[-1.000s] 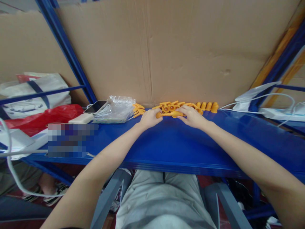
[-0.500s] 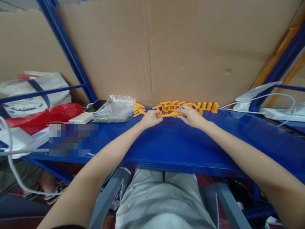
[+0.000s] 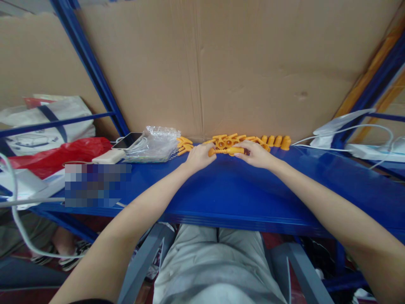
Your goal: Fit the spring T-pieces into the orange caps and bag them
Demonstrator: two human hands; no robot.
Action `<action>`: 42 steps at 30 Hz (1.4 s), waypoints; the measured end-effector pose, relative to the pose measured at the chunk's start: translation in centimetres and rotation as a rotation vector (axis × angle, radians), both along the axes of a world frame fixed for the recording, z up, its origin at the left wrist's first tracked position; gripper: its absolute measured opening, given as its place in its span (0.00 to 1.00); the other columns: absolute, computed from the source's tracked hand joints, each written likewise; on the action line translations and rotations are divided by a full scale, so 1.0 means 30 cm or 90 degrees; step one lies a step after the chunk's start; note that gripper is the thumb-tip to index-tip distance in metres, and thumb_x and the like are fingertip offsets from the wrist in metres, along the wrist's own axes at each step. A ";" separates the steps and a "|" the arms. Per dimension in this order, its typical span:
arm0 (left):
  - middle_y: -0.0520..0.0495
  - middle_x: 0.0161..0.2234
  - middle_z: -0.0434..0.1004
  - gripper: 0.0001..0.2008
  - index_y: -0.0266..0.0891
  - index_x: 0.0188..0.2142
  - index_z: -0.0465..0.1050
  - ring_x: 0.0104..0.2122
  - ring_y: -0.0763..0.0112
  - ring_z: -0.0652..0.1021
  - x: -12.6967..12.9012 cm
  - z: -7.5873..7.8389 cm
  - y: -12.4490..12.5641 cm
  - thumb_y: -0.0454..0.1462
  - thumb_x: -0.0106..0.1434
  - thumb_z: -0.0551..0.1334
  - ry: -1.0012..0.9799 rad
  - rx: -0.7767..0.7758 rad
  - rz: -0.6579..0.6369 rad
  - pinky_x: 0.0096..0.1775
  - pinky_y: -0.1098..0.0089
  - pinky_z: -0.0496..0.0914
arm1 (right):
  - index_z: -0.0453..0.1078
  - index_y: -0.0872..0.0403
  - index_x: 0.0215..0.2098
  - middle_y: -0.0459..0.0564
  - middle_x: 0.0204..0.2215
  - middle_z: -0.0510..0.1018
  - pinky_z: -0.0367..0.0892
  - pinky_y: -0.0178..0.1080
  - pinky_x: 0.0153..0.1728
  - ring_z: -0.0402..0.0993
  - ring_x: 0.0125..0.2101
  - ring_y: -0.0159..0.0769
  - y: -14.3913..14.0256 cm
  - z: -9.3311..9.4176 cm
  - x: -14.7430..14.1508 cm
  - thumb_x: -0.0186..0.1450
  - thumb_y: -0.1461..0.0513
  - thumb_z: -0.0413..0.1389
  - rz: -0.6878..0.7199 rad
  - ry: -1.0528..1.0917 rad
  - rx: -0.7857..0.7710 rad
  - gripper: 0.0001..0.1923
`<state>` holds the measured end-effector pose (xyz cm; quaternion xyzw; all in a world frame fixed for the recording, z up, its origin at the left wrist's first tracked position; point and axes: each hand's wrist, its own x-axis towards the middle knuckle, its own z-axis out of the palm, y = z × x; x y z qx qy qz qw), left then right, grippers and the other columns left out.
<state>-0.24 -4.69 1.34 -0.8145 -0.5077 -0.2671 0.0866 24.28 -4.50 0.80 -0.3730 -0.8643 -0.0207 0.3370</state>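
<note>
Both hands hold an orange plastic piece level, just above the back of the blue shelf. My left hand is closed on its left end, where a ridged, thinner stretch shows. Around its wider right end the fingers of my right hand are closed, hiding part of it. Right behind the hands lies a row of orange plastic parts with round openings. Several orange T-shaped pieces lie to the left of my left hand. Several orange cup-like pieces stand upright beyond my right hand.
Left of the orange pieces are a clear plastic bag, a phone, a white box-like device and a red bag. A cardboard sheet backs the blue shelf. White cables run at both sides.
The orange piece has turned in my hands, and its wider right part now shows a flatter, straighter side. My right hand has shifted very slightly to the right.
</note>
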 end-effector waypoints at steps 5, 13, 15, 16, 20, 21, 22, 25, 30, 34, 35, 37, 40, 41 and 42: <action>0.37 0.44 0.83 0.13 0.37 0.47 0.77 0.44 0.53 0.82 0.010 0.016 -0.018 0.35 0.64 0.61 0.028 -0.031 0.029 0.45 0.60 0.74 | 0.72 0.52 0.57 0.58 0.52 0.80 0.74 0.52 0.50 0.79 0.48 0.47 0.014 -0.008 0.009 0.66 0.55 0.60 0.007 0.082 -0.073 0.23; 0.40 0.41 0.83 0.13 0.37 0.46 0.77 0.42 0.57 0.82 -0.002 0.001 -0.005 0.41 0.65 0.63 0.012 -0.008 -0.004 0.44 0.63 0.74 | 0.73 0.53 0.42 0.53 0.39 0.82 0.80 0.50 0.44 0.83 0.36 0.41 0.031 0.005 0.049 0.58 0.52 0.68 0.075 0.276 -0.321 0.19; 0.39 0.41 0.83 0.15 0.37 0.46 0.76 0.41 0.58 0.82 -0.008 -0.005 0.001 0.43 0.66 0.63 0.001 0.011 -0.034 0.43 0.63 0.74 | 0.74 0.54 0.38 0.54 0.34 0.83 0.81 0.50 0.41 0.83 0.32 0.41 0.017 0.011 0.041 0.60 0.49 0.67 0.058 0.298 -0.365 0.18; 0.39 0.41 0.83 0.15 0.36 0.46 0.76 0.41 0.58 0.82 -0.011 -0.008 0.004 0.44 0.66 0.63 -0.004 0.018 -0.043 0.43 0.64 0.74 | 0.75 0.54 0.36 0.54 0.33 0.83 0.81 0.50 0.39 0.83 0.30 0.42 0.009 0.015 0.036 0.61 0.47 0.67 0.051 0.303 -0.383 0.19; 0.40 0.40 0.83 0.15 0.36 0.45 0.76 0.40 0.60 0.82 -0.020 -0.020 0.024 0.45 0.66 0.63 -0.024 0.038 -0.072 0.42 0.66 0.74 | 0.77 0.56 0.33 0.59 0.33 0.85 0.81 0.47 0.36 0.82 0.27 0.41 -0.014 0.021 0.020 0.63 0.43 0.63 0.047 0.329 -0.435 0.24; 0.41 0.40 0.83 0.14 0.37 0.44 0.76 0.40 0.61 0.82 -0.022 -0.024 0.031 0.44 0.66 0.63 -0.027 0.047 -0.081 0.42 0.66 0.73 | 0.76 0.57 0.31 0.60 0.33 0.85 0.81 0.46 0.35 0.82 0.26 0.40 -0.016 0.020 0.017 0.63 0.43 0.63 0.043 0.339 -0.446 0.25; 0.41 0.40 0.83 0.14 0.37 0.44 0.76 0.40 0.61 0.82 -0.023 -0.028 0.037 0.44 0.66 0.63 -0.028 0.056 -0.089 0.41 0.67 0.73 | 0.75 0.57 0.30 0.61 0.33 0.85 0.81 0.45 0.35 0.82 0.25 0.39 -0.017 0.018 0.014 0.64 0.43 0.62 0.037 0.349 -0.458 0.25; 0.42 0.39 0.83 0.12 0.37 0.44 0.76 0.39 0.62 0.82 -0.025 -0.037 0.050 0.43 0.66 0.64 -0.026 0.073 -0.099 0.41 0.67 0.74 | 0.72 0.57 0.28 0.62 0.33 0.85 0.81 0.45 0.37 0.82 0.24 0.38 -0.016 0.015 0.008 0.67 0.46 0.60 0.015 0.370 -0.489 0.23; 0.41 0.41 0.83 0.12 0.37 0.44 0.76 0.41 0.60 0.82 -0.019 -0.040 0.055 0.42 0.66 0.65 -0.021 0.070 -0.078 0.42 0.66 0.74 | 0.73 0.56 0.42 0.57 0.34 0.85 0.81 0.44 0.39 0.83 0.27 0.38 -0.012 0.022 0.029 0.66 0.53 0.64 0.055 0.368 -0.535 0.15; 0.42 0.41 0.83 0.11 0.38 0.44 0.76 0.41 0.61 0.82 -0.021 -0.045 0.063 0.42 0.66 0.64 -0.019 0.081 -0.091 0.42 0.66 0.74 | 0.69 0.52 0.48 0.50 0.33 0.85 0.81 0.44 0.40 0.84 0.29 0.37 -0.009 0.028 0.053 0.60 0.60 0.70 0.125 0.356 -0.555 0.22; 0.42 0.41 0.83 0.11 0.38 0.43 0.76 0.41 0.62 0.82 -0.024 -0.046 0.066 0.42 0.66 0.64 -0.022 0.088 -0.100 0.42 0.66 0.74 | 0.69 0.52 0.46 0.50 0.33 0.85 0.81 0.43 0.39 0.84 0.29 0.37 -0.009 0.028 0.054 0.60 0.61 0.70 0.129 0.361 -0.554 0.20; 0.43 0.41 0.83 0.10 0.38 0.43 0.76 0.41 0.63 0.82 -0.028 -0.050 0.071 0.42 0.66 0.64 -0.026 0.102 -0.116 0.42 0.67 0.74 | 0.68 0.53 0.41 0.51 0.31 0.85 0.81 0.42 0.36 0.83 0.27 0.36 -0.011 0.025 0.051 0.61 0.59 0.69 0.130 0.368 -0.552 0.16; 0.42 0.42 0.83 0.10 0.38 0.44 0.76 0.42 0.63 0.81 -0.032 -0.052 0.072 0.41 0.67 0.64 -0.023 0.109 -0.125 0.43 0.67 0.74 | 0.68 0.55 0.35 0.56 0.30 0.84 0.80 0.40 0.30 0.82 0.24 0.37 -0.012 0.018 0.039 0.66 0.52 0.64 0.130 0.376 -0.557 0.16; 0.42 0.42 0.83 0.10 0.38 0.44 0.76 0.42 0.63 0.81 -0.032 -0.052 0.071 0.41 0.67 0.64 -0.021 0.108 -0.123 0.43 0.67 0.74 | 0.68 0.56 0.33 0.57 0.29 0.84 0.80 0.39 0.29 0.81 0.24 0.37 -0.012 0.016 0.035 0.67 0.49 0.62 0.125 0.381 -0.558 0.18; 0.42 0.42 0.83 0.10 0.38 0.44 0.76 0.42 0.62 0.81 -0.031 -0.051 0.069 0.41 0.67 0.64 -0.019 0.106 -0.121 0.43 0.67 0.74 | 0.69 0.56 0.32 0.58 0.28 0.84 0.79 0.39 0.27 0.81 0.23 0.37 -0.011 0.015 0.031 0.68 0.47 0.60 0.115 0.387 -0.560 0.20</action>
